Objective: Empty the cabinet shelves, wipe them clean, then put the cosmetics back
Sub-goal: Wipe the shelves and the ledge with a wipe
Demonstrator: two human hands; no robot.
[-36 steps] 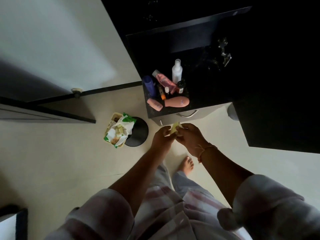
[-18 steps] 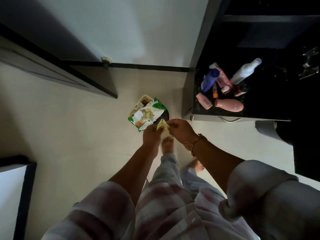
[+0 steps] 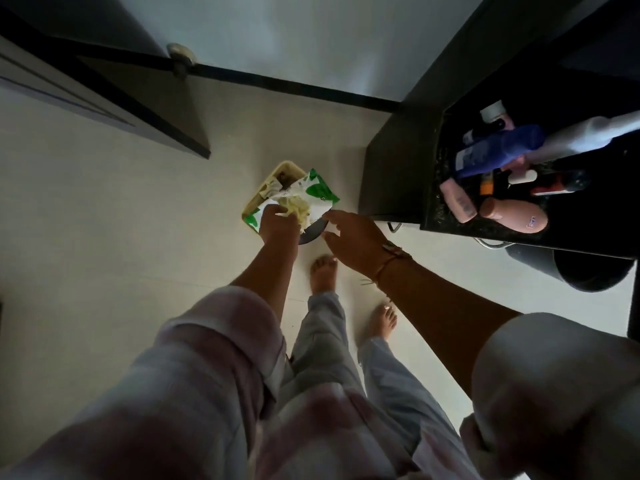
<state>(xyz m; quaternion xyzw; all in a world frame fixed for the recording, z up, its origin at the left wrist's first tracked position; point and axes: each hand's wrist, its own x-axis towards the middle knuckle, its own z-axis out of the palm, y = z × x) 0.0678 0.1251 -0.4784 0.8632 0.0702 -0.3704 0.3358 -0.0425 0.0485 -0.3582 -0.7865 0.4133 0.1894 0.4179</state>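
She is standing barefoot over a small cream waste bin [image 3: 268,176] on the floor. Her left hand [image 3: 278,225] is gripping a crumpled yellowish wipe [image 3: 296,208], fingers curled round it, right above the green-and-white packet [image 3: 320,192] that is sticking out of the bin. Her right hand [image 3: 353,242] is reaching in just beside it with the fingers stretched forward. A small pale scrap is showing at the fingertips, but I cannot tell whether she is pinching it or merely touching it.

The cosmetics are sitting in a cluster on the dark speckled counter [image 3: 437,216] to her right, well apart from both hands. A blue bottle [image 3: 498,152] is lying across a long white bottle [image 3: 588,133], a pink tube [image 3: 457,202] and a peach bottle [image 3: 516,216] are lying at the near edge, and a few smaller pieces are tucked between them (an orange one and a white cap among them).

Going by that, the emptying is looking finished. The wipe heading for the bin is suggesting that the wiping is ending too, or at least that this wipe is spent. The shelves themselves are lost in the dark above the counter, so I cannot say whether they are clean. What is plainly remaining is the last part, since none of the cosmetics is back on a shelf yet and neither hand is free to lift one
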